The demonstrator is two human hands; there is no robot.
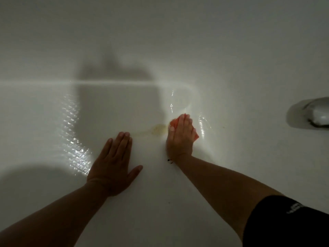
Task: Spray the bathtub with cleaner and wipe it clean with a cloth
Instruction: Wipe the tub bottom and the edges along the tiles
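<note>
OK, fingers first: the right fingers [183,120] lie straight and close together, pressed flat on an orange cloth [173,123], not curled round it. So the right hand [179,134] pins the cloth down w/ an open palm. The cloth peeks out at the fingertips and on the pinky side; the rest is hidden under the palm. The left fingers [124,139] are straight too, flat on the bathtub [53,122], thumb splayed. The left hand [114,166] holds nothing; looks like a brace to me.

Landmark = yellowish stain [159,129] on the bathtub floor.
- Cloth: just right of the stain, its edge about touching it.
- Left hand: near, down-left of the stain.
- Dark specks [170,160]: below the stain, by the right wrist.
- Metal spout [313,113]: well right of the stain, at the frame edge.
- Wet sheen [74,139]: well left of the stain.
- Black sleeve [284,221]: far down-right of the stain.

Step, my read: wipe phase. No spray bottle in view and the surface looks wet, so spraying is prob done for this patch. The stain is not yet wiped off.

Next move I'd call: slide the cloth left across the stain w/ firm downward pressure, palm flat so the cloth doesn't bunch or slip out. Wet enamel is likely slick, so the bracing hand could skid.
</note>
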